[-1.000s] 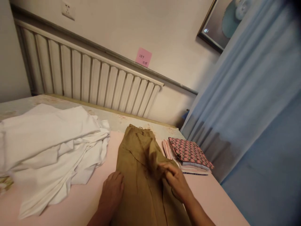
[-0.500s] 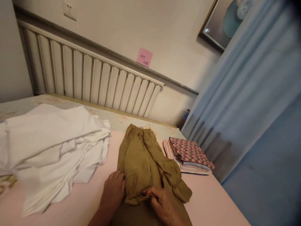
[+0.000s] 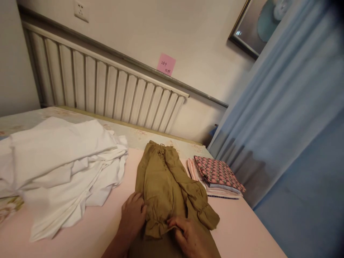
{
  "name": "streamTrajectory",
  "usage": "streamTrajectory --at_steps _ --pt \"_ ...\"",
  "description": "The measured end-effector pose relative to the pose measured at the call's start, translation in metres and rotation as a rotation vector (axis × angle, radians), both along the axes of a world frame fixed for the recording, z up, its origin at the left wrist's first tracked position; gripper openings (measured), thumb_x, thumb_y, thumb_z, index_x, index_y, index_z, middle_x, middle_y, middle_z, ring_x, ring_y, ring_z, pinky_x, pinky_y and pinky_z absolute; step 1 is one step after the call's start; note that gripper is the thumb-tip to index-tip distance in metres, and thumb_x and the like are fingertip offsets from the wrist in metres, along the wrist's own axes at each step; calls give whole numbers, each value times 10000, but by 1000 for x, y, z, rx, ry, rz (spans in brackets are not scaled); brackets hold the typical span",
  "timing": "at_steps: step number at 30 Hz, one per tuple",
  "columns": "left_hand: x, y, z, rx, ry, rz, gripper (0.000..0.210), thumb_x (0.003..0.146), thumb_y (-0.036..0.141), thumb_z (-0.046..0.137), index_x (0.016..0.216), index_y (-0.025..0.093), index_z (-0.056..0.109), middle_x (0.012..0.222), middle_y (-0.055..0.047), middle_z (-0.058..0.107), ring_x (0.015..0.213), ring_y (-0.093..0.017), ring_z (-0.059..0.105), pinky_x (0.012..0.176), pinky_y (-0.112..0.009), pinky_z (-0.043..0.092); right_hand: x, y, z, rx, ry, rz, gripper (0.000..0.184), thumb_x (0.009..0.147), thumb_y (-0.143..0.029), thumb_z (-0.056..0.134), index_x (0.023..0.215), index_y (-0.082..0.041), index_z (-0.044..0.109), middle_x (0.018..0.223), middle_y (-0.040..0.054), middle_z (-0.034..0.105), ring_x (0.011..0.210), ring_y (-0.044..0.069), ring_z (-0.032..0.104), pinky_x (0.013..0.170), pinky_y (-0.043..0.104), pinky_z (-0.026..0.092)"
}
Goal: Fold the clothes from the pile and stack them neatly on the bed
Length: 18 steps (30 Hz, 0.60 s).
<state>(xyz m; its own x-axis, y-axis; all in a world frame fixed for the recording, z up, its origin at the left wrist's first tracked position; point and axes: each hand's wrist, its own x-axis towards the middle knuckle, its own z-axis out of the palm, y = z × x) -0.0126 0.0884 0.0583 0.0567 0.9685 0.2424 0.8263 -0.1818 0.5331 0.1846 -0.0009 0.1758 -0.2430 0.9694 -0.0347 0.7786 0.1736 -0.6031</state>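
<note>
An olive-brown dress [image 3: 157, 177] lies lengthwise on the pink bed cover, its laced neckline at the far end. Both long sleeves are folded in over the front, and their cuffs are gathered into ruffles. My right hand [image 3: 188, 234] pinches the ruffled cuff of the left-hand sleeve between thumb and fingers. Along the left edge of the same sleeve, my left hand [image 3: 132, 215] has its fingers curled against the cloth, with the fingertips partly hidden. The lower part of the dress runs under my hands and out of view at the bottom.
To the left lies a loose heap of white cloth [image 3: 64, 154]. A folded stack topped by a pink-and-dark patterned cloth [image 3: 219, 173] sits at the right. Beyond the bed is a radiator [image 3: 107, 86]; a blue curtain [image 3: 285, 93] hangs at the right.
The sleeve cuff has shifted slightly towards me and to the right, with both hands moving a little along with it. The view has tilted slightly.
</note>
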Motion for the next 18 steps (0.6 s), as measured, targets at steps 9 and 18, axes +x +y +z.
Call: streamTrajectory --at_steps 9,18 --pt "-2 4 3 48 -28 9 168 787 163 442 635 212 493 858 -48 619 973 -213 547 841 -345 402 5 -7 -2 19 -25 29 322 802 -150 420 940 -283 678 1051 4 699 1016 189 635 869 266 457" --pt "-2 -2 12 36 -65 30 78 792 199 465 732 206 513 836 -32 582 896 -201 530 803 -326 388 14 -11 -7 59 -60 78 210 829 -332 595 1016 -296 682 1119 7 689 1024 192 633 875 250 463"
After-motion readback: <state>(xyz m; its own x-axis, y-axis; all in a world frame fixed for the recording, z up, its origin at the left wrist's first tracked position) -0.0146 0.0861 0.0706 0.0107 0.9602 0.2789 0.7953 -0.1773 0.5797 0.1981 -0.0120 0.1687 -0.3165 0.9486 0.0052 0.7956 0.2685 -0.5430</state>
